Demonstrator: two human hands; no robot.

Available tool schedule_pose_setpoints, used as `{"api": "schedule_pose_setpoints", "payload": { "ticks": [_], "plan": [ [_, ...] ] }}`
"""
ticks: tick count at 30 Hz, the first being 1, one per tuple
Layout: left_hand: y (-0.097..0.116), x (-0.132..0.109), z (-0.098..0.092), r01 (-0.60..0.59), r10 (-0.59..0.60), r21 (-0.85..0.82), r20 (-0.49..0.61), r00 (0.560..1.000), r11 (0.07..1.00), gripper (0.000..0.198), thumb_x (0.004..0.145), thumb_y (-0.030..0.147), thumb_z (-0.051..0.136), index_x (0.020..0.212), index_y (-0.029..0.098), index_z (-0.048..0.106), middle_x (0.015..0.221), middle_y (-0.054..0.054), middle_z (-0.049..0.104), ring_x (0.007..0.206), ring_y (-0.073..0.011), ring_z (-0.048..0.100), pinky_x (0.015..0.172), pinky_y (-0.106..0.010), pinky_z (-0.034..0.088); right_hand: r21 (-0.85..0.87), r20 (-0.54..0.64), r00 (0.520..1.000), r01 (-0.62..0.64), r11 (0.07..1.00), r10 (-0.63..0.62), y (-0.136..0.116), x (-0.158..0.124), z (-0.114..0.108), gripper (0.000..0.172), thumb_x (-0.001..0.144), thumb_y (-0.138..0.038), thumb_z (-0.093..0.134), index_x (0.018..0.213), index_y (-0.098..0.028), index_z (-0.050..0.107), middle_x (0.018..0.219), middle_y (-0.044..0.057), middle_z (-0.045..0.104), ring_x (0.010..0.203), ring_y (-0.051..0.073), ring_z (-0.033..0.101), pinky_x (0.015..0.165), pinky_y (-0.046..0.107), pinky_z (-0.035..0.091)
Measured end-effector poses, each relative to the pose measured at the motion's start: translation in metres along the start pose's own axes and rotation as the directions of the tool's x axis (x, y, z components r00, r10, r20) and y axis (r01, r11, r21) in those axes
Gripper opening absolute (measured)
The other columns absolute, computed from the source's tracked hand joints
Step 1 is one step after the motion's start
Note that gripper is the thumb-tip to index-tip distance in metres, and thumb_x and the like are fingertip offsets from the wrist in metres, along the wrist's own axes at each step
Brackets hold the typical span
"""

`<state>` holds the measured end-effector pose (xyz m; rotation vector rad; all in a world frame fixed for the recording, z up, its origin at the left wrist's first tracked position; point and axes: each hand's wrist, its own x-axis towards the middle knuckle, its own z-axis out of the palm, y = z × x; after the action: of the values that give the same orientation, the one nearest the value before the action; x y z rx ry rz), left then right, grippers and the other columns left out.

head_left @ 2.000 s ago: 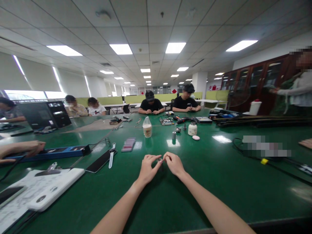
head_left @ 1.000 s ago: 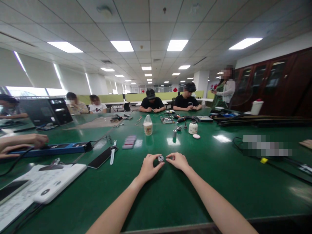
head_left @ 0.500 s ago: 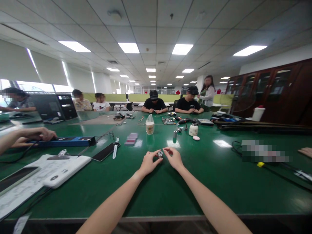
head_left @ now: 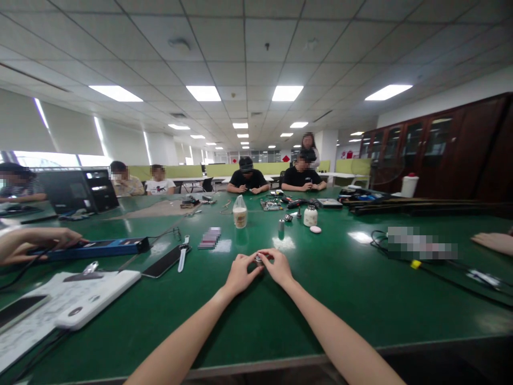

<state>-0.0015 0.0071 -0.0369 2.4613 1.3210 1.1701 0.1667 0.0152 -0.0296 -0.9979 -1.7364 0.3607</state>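
A small round silver metal part (head_left: 258,260) stands on the green table in front of me, partly covered by my fingers. My left hand (head_left: 241,275) curls around its left side, with thumb and fingertips closed on it. From the right, my right hand (head_left: 278,267) bends its fingers over the top edge of the same part, and the fingertips touch it. What lies between the right fingertips is too small to make out. Farther back stands a silver metal cylinder (head_left: 281,226), apart from both hands.
Left are a smartphone (head_left: 163,261), a white-strapped watch (head_left: 183,255), a white power bank-like device (head_left: 98,299) and another person's hands on a blue bar (head_left: 116,248). Ahead stand a bagged cup (head_left: 240,216) and a white jar (head_left: 310,216). Cables (head_left: 436,274) lie right, near another person's hand (head_left: 492,242).
My right hand has moved in from beside the metal part, so its fingertips now rest on top. The left hand keeps its hold. The view has tilted up and shifted slightly right.
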Motion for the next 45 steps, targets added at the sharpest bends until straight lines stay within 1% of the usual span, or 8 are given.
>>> {"api": "schedule_pose_setpoints", "payload": {
  "ticks": [7, 14, 20, 25, 29, 34, 40, 45],
  "plan": [
    [0.007, -0.003, -0.003, -0.004, 0.005, 0.027, -0.034, 0.999, 1.000, 0.044, 0.085, 0.042, 0.057, 0.126, 0.025, 0.059, 0.100, -0.005, 0.070, 0.096, -0.0237, 0.055, 0.088, -0.036, 0.044, -0.033, 0.005, 1.000, 0.013, 0.999, -0.013, 0.000, -0.003, 0.002, 0.022, 0.087, -0.031, 0.055, 0.099, -0.025, 0.072, 0.091, 0.003, 0.070, 0.075, 0.016, 0.062, 0.073, 0.027, 0.050],
    [0.005, 0.007, 0.001, 0.147, -0.160, -0.212, -0.046, 0.986, 0.966, 0.040, 0.089, 0.046, 0.046, 0.117, 0.023, 0.064, 0.109, -0.005, 0.069, 0.103, -0.0224, 0.058, 0.095, -0.037, 0.043, -0.009, 0.036, 0.998, 0.046, 0.999, -0.046, 0.002, -0.001, 0.003, 0.025, 0.088, -0.031, 0.052, 0.097, -0.023, 0.073, 0.089, 0.005, 0.068, 0.076, 0.018, 0.061, 0.073, 0.030, 0.049],
    [0.019, 0.027, 0.021, 0.267, -0.372, -0.429, -0.181, 0.911, 0.863, 0.037, 0.089, 0.046, 0.045, 0.104, 0.016, 0.062, 0.095, -0.007, 0.072, 0.088, -0.0200, 0.066, 0.081, -0.031, 0.050, 0.307, 0.065, 0.969, -0.249, 0.919, 0.240, 0.017, 0.014, 0.015, 0.027, 0.083, -0.032, 0.049, 0.093, -0.020, 0.071, 0.085, 0.005, 0.070, 0.074, 0.019, 0.063, 0.066, 0.030, 0.051],
    [0.025, 0.015, 0.021, 0.202, -0.281, -0.404, -0.145, 0.949, 0.892, 0.035, 0.085, 0.047, 0.054, 0.105, 0.018, 0.059, 0.093, -0.006, 0.073, 0.083, -0.0193, 0.068, 0.075, -0.029, 0.050, 0.353, 0.199, 0.916, -0.400, 0.846, 0.350, 0.028, 0.019, 0.017, 0.023, 0.077, -0.023, 0.047, 0.090, -0.018, 0.066, 0.063, -0.001, 0.064, 0.048, 0.012, 0.057, 0.051, 0.025, 0.049],
    [0.019, 0.010, 0.013, 0.208, -0.300, -0.436, -0.151, 0.942, 0.875, 0.030, 0.086, 0.041, 0.053, 0.105, 0.019, 0.059, 0.087, -0.004, 0.074, 0.078, -0.0183, 0.069, 0.072, -0.029, 0.051, 0.388, 0.299, 0.887, -0.450, 0.805, 0.352, 0.027, 0.017, 0.013, 0.024, 0.067, -0.017, 0.058, 0.090, -0.017, 0.064, 0.062, -0.003, 0.063, 0.053, 0.012, 0.060, 0.057, 0.027, 0.052],
    [0.014, 0.012, 0.013, 0.199, -0.275, -0.363, -0.172, 0.946, 0.910, 0.024, 0.085, 0.039, 0.054, 0.088, 0.019, 0.067, 0.084, -0.004, 0.073, 0.081, -0.0192, 0.068, 0.074, -0.029, 0.050, 0.400, 0.363, 0.874, -0.458, 0.794, 0.322, 0.021, 0.014, 0.009, 0.033, 0.060, -0.012, 0.061, 0.093, -0.017, 0.062, 0.067, -0.002, 0.065, 0.060, 0.014, 0.063, 0.062, 0.029, 0.053],
    [0.015, 0.010, 0.007, 0.188, -0.248, -0.286, -0.190, 0.950, 0.940, 0.024, 0.083, 0.039, 0.057, 0.089, 0.021, 0.072, 0.092, -0.005, 0.073, 0.090, -0.0209, 0.064, 0.081, -0.032, 0.049, 0.432, 0.378, 0.875, -0.455, 0.779, 0.302, 0.019, 0.013, 0.008, 0.039, 0.056, -0.008, 0.062, 0.093, -0.019, 0.061, 0.072, -0.003, 0.067, 0.065, 0.015, 0.064, 0.063, 0.028, 0.054],
    [0.013, 0.010, 0.004, 0.184, -0.238, -0.257, -0.201, 0.950, 0.949, 0.026, 0.083, 0.040, 0.058, 0.090, 0.021, 0.075, 0.093, -0.006, 0.073, 0.092, -0.0224, 0.063, 0.079, -0.033, 0.048, 0.433, 0.375, 0.880, -0.446, 0.783, 0.293, 0.019, 0.011, 0.007, 0.040, 0.055, -0.008, 0.066, 0.093, -0.019, 0.062, 0.077, -0.002, 0.068, 0.066, 0.014, 0.065, 0.066, 0.029, 0.053]
  ]
}}
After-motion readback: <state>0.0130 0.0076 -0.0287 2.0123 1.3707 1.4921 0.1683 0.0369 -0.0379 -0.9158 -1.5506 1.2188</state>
